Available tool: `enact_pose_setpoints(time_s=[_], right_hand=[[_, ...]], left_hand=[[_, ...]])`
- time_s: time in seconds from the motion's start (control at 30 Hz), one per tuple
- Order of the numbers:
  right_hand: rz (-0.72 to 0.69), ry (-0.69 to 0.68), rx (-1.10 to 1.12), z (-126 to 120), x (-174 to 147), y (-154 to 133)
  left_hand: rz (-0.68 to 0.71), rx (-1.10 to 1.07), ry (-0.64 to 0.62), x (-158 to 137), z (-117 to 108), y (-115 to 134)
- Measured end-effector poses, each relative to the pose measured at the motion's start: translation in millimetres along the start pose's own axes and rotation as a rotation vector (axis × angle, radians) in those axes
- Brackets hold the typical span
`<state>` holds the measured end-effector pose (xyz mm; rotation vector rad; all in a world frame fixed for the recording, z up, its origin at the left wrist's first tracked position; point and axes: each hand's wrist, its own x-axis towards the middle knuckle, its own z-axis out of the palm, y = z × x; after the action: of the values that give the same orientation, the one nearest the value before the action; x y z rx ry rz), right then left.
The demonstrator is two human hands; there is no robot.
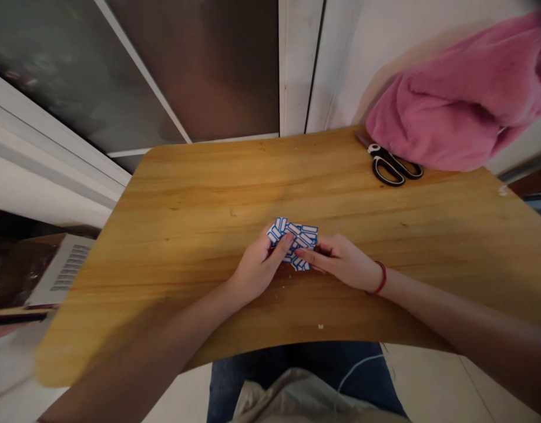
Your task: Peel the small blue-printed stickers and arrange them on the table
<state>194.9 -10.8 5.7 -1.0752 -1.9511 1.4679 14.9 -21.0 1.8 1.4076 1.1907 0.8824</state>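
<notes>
Several small white paper labels with blue borders (303, 238) are bunched together between my two hands, over the middle of the wooden table. My left hand (261, 261) grips the bunch from the left, its thumb lying across the top. From the right, my right hand (340, 258) pinches the lower right part, thumb on top and fingers curled beneath. A red band circles the right wrist. The undersides of the labels and most fingertips are hidden.
Black-handled scissors (391, 166) lie at the table's back right, beside a pink plush cloth (455, 100). Small white scraps (321, 326) dot the wooden table (200, 194) near its front edge. A cardboard box (54, 270) stands lower at the left.
</notes>
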Motion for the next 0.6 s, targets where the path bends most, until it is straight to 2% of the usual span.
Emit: enact_pose_setpoints(time_s=[0.07,0.17,0.3,0.43,0.6], right_hand=[[0.014,-0.013,0.004,-0.9,-0.2,0.4],[0.021,-0.015,0.013,-1.3,-0.5,0.9],[0.007,0.062,0.022,0.5,-0.1,1.2],[-0.016,0.073,0.023,1.8,0.5,1.6],[-0.006,0.110,0.012,0.6,0.5,2.3]], left_hand=[[0.072,0.028,0.042,-0.2,-0.9,1.1],[0.090,0.013,0.058,0.4,-2.2,2.0],[-0.015,-0.064,0.023,0.5,-1.7,3.0],[-0.098,-0.083,0.032,0.1,-0.6,5.8],[-0.109,-0.118,0.066,3.0,-4.7,6.6]])
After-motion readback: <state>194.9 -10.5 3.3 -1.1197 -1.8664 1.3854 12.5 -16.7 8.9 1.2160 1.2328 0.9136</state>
